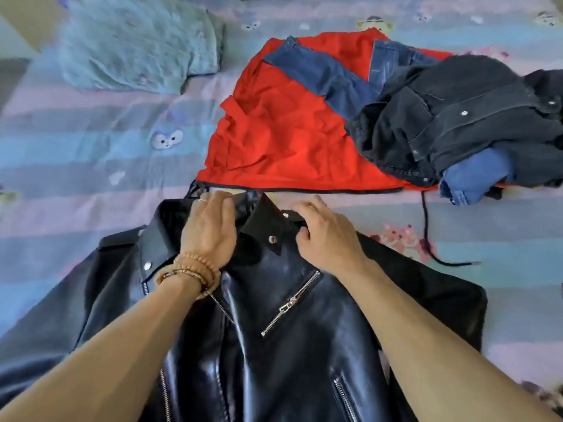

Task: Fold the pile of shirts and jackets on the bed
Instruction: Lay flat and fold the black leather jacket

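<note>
Both hands are up at the collar of the black leather jacket (283,315), which lies front-up across the near part of the bed (91,141), its sleeves spread out to either side and its silver zips catching the light. The left hand (210,229) lies flat on the collar's left side, fingers straight and pressing down on the fabric, nothing clenched in it; there is a ring on one finger and beaded bracelets (192,274) around the wrist. The right hand (323,236) has its fingers curled at the collar's right edge, beside a snap button, and it looks to be gripping that black collar flap. Just beyond the jacket, touching or nearly touching its collar, sits the rest of the pile: a red garment (274,126) spread wide, a blue denim piece (320,74) laid diagonally over it, and a dark denim jacket (451,117) heaped on the right with a lighter blue garment (475,178) poking out below it. A black drawstring (426,236) trails from the red garment's hem toward the leather jacket's right sleeve. Farther up on the left, well apart from the pile, rests a fuzzy teal blanket (137,47), folded, on the pastel striped cartoon-print sheet.
</note>
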A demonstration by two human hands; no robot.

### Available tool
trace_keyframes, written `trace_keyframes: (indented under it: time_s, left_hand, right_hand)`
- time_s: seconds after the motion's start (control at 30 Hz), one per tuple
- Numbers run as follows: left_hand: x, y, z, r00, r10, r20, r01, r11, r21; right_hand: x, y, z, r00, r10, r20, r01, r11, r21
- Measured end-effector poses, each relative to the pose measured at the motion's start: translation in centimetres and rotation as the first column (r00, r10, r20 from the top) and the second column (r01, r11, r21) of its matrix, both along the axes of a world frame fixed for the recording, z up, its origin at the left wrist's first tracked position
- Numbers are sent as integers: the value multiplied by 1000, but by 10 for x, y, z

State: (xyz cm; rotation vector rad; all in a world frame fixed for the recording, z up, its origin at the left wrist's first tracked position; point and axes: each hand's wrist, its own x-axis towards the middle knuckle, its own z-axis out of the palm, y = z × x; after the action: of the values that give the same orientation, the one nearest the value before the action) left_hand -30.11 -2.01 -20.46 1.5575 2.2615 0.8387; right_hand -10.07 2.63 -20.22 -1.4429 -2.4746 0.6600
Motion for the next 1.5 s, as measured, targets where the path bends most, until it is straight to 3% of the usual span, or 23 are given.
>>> trace_keyframes:
  time_s: [0.07, 0.1, 0.17, 0.23, 0.3, 0.37, 0.43, 0.5, 0.53, 0.57, 0.63, 0.7, 0.73, 0.83, 0.9, 0.97, 1.03, 1.1, 1.17, 1.2, 1.37, 1.43, 1.5]
  left_hand:
    - [-45, -7, -3, 987, 117, 108, -103, 987, -125]
    - [-66, -13, -3, 987, 124, 104, -96, 966, -241]
    - [-89, -24, -4, 1000, -29, 2, 26, 871, -490]
    - [-96, -31, -7, 956, -276, -101, 137, 722, -678]
    - [-101, -32, -12, 961, -269, -68, 166, 753, -636]
    - [-106, -22, -14, 994, -72, 85, 101, 900, -425]
    - [-111, -3, -18, 998, 48, 48, -32, 958, -286]
    - [-118, 16, -18, 992, 102, -77, -124, 920, -372]
    - [-124, 25, -23, 990, 100, -97, -133, 885, -446]
    - [-131, 32, -28, 992, 92, -92, -126, 842, -524]
    - [-137, 38, -37, 995, 74, -64, -98, 774, -626]
    - [-138, 37, -40, 988, 88, -124, -141, 833, -534]
    - [-136, 36, -39, 977, 120, -173, -185, 885, -427]
    - [-128, 44, -33, 949, 262, -175, -291, 942, -168]
    - [-128, 55, -35, 965, 254, -70, -263, 928, -262]
    - [-125, 57, -37, 986, 119, -117, -152, 933, -327]
    - [-121, 44, -31, 969, -22, -245, -23, 983, -180]
    - [-119, 26, -26, 944, -143, -298, 118, 988, -102]
    - [-117, 7, -21, 941, -245, -234, 180, 946, -270]
    - [-117, 0, -19, 935, -285, -212, 186, 901, -393]
    - [-105, -5, -16, 798, -552, -239, 253, 669, -699]
    - [-102, -4, -20, 839, -495, -224, 221, 687, -692]
    - [-103, -4, -22, 922, -357, -147, 220, 799, -559]
  right_hand:
    - [-50, -8, 7, 985, 162, -52, -163, 987, -8]
    - [-73, -14, 8, 968, 249, -5, -249, 968, -41]
    - [-99, -22, 3, 916, 359, 176, -340, 931, -132]
    - [-100, -20, -2, 948, 265, 177, -243, 960, -138]
    - [-78, -14, -5, 979, 148, 140, -110, 962, -251]
    - [-50, -8, -4, 984, 124, 129, -53, 889, -455]
    - [-36, -3, 3, 998, -62, -22, 36, 792, -609]
    - [-46, 12, 3, 861, -440, -255, 211, 765, -609]
    - [-55, 28, -3, 765, -563, -311, 334, 761, -556]
    - [-66, 43, -9, 742, -606, -288, 424, 756, -498]
    - [-84, 65, -20, 872, -488, -47, 425, 801, -422]
    - [-98, 76, -30, 945, -231, 234, 312, 851, -422]
    - [-103, 80, -32, 944, -199, 263, 292, 876, -384]
    - [-113, 91, -32, 918, -396, 23, 388, 885, -257]
    - [-121, 91, -33, 911, -411, 13, 395, 867, -304]
    - [-124, 78, -30, 928, -359, 96, 371, 906, -203]
    - [-128, 59, -20, 979, -200, 33, 199, 980, 30]
    - [-136, 43, -19, 991, 119, 67, -121, 992, 34]
    - [-145, 27, -25, 913, 355, 200, -335, 934, -127]
    - [-147, 23, -28, 891, 377, 252, -334, 921, -198]
    - [-115, 23, -38, 959, 105, 264, -15, 946, -323]
    - [-103, 19, -36, 966, 76, 249, 5, 950, -311]
    - [-91, 16, -32, 985, -145, 88, 167, 920, -356]
